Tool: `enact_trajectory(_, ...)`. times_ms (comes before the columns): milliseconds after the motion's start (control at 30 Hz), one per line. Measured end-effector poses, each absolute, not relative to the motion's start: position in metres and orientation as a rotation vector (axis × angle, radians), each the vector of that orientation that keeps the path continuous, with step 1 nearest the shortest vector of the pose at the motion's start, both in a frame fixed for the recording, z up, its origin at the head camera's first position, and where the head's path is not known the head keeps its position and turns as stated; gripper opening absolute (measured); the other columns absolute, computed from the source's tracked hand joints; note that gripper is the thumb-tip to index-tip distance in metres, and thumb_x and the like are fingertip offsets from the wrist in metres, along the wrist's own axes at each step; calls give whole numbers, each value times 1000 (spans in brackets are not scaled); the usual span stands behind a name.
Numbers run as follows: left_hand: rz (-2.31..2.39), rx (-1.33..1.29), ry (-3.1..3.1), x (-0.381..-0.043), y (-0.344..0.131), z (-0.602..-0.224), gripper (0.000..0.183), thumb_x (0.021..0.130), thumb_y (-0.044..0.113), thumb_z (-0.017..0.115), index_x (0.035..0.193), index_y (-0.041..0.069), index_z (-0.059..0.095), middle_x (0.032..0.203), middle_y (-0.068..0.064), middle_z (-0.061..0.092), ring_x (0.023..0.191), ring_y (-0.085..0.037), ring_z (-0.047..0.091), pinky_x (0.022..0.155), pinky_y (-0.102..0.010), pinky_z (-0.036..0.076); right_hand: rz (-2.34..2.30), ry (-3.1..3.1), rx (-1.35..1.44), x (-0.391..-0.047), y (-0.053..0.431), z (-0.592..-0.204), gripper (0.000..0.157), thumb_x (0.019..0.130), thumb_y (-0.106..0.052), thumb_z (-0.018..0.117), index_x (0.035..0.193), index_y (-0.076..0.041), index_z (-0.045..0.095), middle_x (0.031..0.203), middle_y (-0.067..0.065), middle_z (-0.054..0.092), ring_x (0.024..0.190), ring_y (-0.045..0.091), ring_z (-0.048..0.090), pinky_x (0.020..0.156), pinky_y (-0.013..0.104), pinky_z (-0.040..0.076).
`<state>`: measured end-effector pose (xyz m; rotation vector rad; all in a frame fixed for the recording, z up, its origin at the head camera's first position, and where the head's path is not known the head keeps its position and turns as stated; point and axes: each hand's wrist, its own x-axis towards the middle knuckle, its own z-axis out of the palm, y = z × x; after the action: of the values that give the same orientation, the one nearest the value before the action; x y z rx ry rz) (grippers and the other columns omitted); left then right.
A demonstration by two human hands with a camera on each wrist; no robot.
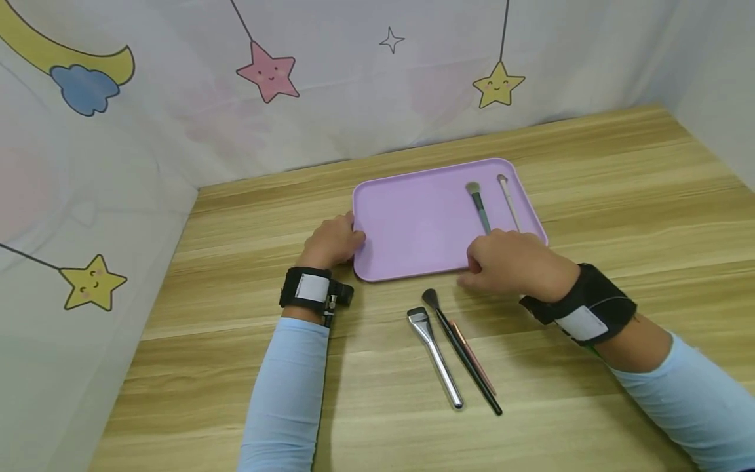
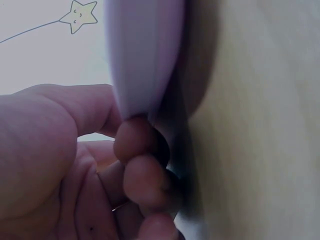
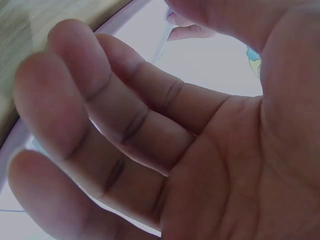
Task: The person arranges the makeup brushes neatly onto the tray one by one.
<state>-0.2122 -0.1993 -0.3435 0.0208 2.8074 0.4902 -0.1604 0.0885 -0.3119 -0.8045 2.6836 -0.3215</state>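
From my feed, left to right: the left hand (image 1: 333, 241) holds the left edge of the lilac tray (image 1: 413, 223), thumb and fingers clamped on the rim, as the left-wrist view shows close up. The tray lies flat on the wooden table (image 1: 236, 314). In front of it, on bare wood, are 3 brushes: a silver brush (image 1: 438, 362), a black brush (image 1: 464, 354) and, just beside the black, a thin copper brush (image 1: 474, 358). Inside the tray, towards its right end, lie 2 more: a green brush (image 1: 480, 210), then a white brush (image 1: 510, 203), their lower ends hidden by the right hand (image 1: 519, 262). That hand hovers over the tray's near right corner, fingers loosely bent and slightly apart, nothing seen in them; I cannot tell whether it touches the rim.

I judge the step as laying brushes in the tray, 2 in, 3 out. The next move calls for the right hand to reach back and pinch a handle.
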Motion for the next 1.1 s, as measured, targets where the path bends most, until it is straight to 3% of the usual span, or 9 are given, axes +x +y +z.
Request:
enact_trajectory(600,474,16,2810,-214,-200,-345,40,91,27,42,122,4,46,97,-13,54,80,-25,53,62,-37,42,-270,2654,-817,-154,85,-309,27,80,-42,64,80,-15,64,74,-1,59,60,17,51,47,37,43)
enact_trajectory(1100,483,24,2810,-214,-200,-345,36,90,27,43,119,5,48,95,-13,55,77,-25,53,60,-37,43,-282,2617,-898,-147,81,-308,27,78,-40,68,76,-14,62,67,-2,56,57,15,50,46,34,43)
